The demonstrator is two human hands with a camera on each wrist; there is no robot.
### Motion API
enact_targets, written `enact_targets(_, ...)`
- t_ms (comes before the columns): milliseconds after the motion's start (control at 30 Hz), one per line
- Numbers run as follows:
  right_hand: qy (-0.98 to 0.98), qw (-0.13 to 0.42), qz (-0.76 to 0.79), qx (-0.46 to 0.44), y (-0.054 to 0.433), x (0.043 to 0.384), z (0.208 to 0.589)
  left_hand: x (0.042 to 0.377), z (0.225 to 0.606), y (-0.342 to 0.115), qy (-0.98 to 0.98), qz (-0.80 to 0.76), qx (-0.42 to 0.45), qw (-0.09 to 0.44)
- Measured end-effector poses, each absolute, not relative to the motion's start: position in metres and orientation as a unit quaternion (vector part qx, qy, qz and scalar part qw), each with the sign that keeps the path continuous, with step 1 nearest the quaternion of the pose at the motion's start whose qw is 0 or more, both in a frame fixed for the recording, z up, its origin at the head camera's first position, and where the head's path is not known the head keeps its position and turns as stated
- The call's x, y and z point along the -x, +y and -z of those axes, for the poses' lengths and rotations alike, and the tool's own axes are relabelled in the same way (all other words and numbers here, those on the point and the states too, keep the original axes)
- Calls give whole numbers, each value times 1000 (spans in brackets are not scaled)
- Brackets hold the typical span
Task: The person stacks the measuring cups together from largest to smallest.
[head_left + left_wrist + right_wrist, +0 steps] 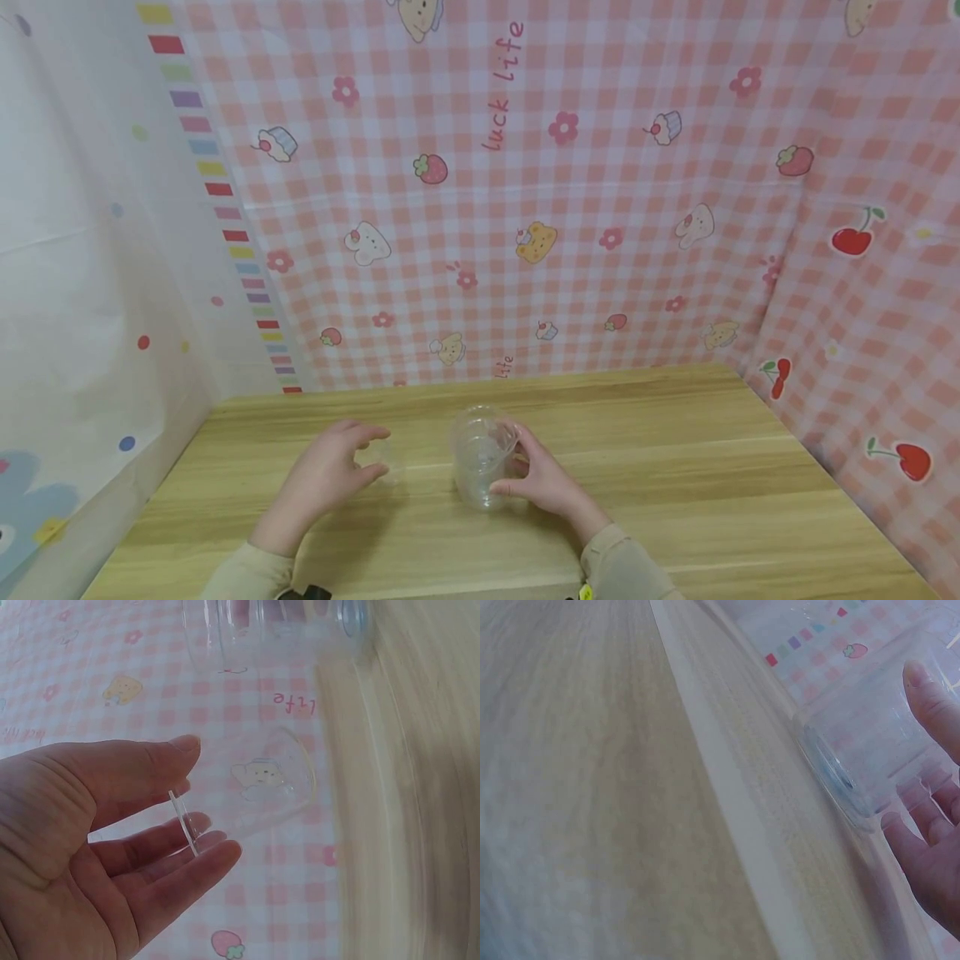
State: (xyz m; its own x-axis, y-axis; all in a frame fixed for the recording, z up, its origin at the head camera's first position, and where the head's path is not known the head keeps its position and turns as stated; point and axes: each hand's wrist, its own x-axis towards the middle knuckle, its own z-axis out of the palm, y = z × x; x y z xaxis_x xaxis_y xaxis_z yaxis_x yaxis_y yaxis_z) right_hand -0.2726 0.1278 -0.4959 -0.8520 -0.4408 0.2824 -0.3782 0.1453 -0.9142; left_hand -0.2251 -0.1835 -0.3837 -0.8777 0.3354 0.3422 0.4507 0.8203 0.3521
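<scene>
My left hand (pixel 333 471) holds a small clear plastic cup (pixel 259 784) near its rim, thumb on one side and fingers on the other. That cup lies sideways in the left wrist view, its rim toward the palm; in the head view it shows only faintly. To the right, a larger clear plastic cup (pixel 476 467) stands on the wooden table (pixel 675 467), with ring-like lines in its wall. My right hand (pixel 543 479) grips this larger cup from its right side. In the right wrist view, the thumb overlaps the wall and the fingers curl about the lower side.
A pink checked cloth (pixel 600 183) with cartoon prints hangs behind the table and continues along the right side. On the left hangs a white cloth (pixel 90 275) with coloured dots. Bare wood shows between the two cups.
</scene>
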Motion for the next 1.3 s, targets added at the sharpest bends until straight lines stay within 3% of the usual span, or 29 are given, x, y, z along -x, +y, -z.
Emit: enact_targets(1300,749,28,601,276,127,271,493,229,362,-161,-925,265,225,151)
